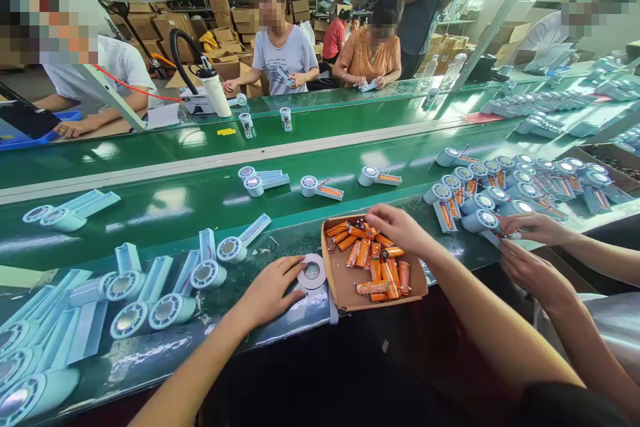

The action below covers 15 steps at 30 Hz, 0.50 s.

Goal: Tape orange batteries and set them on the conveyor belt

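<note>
My left hand [273, 290] rests on the bench edge, fingers apart, its fingertips touching a flat white ring like a roll of tape [320, 277]. Over the back of a shallow cardboard box [350, 300] is my right hand [397, 228]. Its fingers are bent and close together, and whatever they may grip is hidden. Orange-wrapped battery packs [389, 273] lie jumbled in the box, some with dark wires at the back. Left of my left hand stand several light-blue housings, each a round head with a trough-like handle, such as this housing [233, 249].
A green conveyor belt [175, 167] runs across, carrying scattered housings. At right, a cluster of housings [480, 203] holds orange packs; beside it are a neighbour's hands [535, 250]. Co-workers sit opposite. A white cylindrical device [215, 95] stands at the far side.
</note>
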{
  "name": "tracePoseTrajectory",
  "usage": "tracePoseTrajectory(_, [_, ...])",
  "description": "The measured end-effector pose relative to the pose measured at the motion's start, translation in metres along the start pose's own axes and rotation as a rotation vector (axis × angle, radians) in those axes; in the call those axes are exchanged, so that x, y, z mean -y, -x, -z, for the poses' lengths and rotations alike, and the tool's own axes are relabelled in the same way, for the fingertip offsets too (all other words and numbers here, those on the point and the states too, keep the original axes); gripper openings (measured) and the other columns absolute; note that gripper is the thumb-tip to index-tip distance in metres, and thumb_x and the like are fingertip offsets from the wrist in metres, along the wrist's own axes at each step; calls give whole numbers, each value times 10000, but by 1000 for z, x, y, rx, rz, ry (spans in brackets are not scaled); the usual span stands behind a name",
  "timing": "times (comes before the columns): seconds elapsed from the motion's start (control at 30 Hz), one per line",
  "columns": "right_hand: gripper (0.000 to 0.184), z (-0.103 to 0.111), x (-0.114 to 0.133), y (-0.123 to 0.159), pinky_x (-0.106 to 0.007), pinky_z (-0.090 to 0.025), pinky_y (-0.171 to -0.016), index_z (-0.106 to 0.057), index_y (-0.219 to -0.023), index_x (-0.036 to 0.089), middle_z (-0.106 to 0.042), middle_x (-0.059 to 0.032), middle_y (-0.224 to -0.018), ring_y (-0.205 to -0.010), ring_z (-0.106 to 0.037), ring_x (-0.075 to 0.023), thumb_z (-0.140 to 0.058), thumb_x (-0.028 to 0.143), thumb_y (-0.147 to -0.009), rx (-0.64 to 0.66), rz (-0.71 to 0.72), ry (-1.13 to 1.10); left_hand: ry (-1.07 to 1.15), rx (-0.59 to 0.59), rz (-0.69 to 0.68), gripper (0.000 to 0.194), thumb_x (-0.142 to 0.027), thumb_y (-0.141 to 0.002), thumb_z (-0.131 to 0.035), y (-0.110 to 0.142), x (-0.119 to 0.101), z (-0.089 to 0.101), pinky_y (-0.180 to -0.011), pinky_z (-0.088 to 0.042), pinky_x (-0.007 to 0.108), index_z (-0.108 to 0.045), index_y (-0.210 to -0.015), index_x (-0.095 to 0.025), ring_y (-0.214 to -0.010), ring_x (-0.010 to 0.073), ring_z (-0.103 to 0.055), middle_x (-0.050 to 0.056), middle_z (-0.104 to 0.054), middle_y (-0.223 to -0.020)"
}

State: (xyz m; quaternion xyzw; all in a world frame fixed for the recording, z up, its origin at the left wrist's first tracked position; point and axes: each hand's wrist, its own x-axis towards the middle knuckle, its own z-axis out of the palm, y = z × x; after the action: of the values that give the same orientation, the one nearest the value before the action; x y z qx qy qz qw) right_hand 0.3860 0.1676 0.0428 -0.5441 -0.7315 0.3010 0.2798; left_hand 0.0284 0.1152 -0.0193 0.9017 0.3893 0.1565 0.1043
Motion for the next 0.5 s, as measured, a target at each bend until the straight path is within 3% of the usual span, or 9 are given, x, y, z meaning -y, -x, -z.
tracePoseTrajectory(0.1, [381, -21, 9, 64, -298, -498, -684, -712, -903, 207, -711, -31, -811, -726, -622, -183, -591, 550, -1016, 51, 67, -119, -150, -141, -41, 301, -250, -1015, -599, 56, -3, -17, -1054, -608, 445, -698, -1299, -235, -1220, 273, -682, 103, -734, -1328])
tracePoseTrajectory(0.2, [313, -54, 31, 94, -309, -533, -704, -719, -915, 221, -726, -49, -839, -760, -660, -198, -617, 495, -1027, 52, 131, -207, -271, -185, 22, 216, -188, -986, -620, 67, -4, -15, -1058, -606, 500, -750, -1148, -249, -1249, 314, -657, 93, -752, -1264])
tracePoseTrajectory(0.27, [270, -75, 46, 97, -312, -548, -691, -718, -968, 233, -739, -65, -891, -782, -675, -207, -615, 473, -1034, 27, 182, -270, -294, -137, 3, 252, -205, -954, -683, 59, -7, -9, -1087, -588, 534, -740, -1195, -245, -1310, 343, -618, 91, -726, -1347])
tracePoseTrajectory(0.37, [212, -97, 63, 92, -306, -553, -655, -715, -1054, 242, -758, -95, -1047, -776, -672, -194, -641, 437, -1017, 12, 232, -348, -258, -31, -63, 312, -195, -918, -746, 48, -11, -1, -1063, -605, 467, -724, -1228, -219, -1249, 309, -642, 85, -716, -1371])
tracePoseTrajectory(0.43, [230, -105, 70, 88, -293, -549, -622, -705, -1103, 237, -753, -115, -1140, -762, -670, -180, -657, 438, -1002, 9, 180, -412, -249, -38, -73, 248, -145, -929, -719, 50, -17, 5, -1036, -615, 433, -737, -1168, -208, -1196, 282, -658, 84, -742, -1300])
tracePoseTrajectory(0.5, [354, -111, 77, 88, -272, -534, -577, -657, -1263, 240, -759, -107, -1104, -722, -676, -169, -665, 468, -993, 64, 33, -501, -276, -128, -61, 262, -96, -940, -677, 60, -26, 14, -1064, -603, 463, -737, -1170, -205, -1260, 303, -626, 85, -756, -1263])
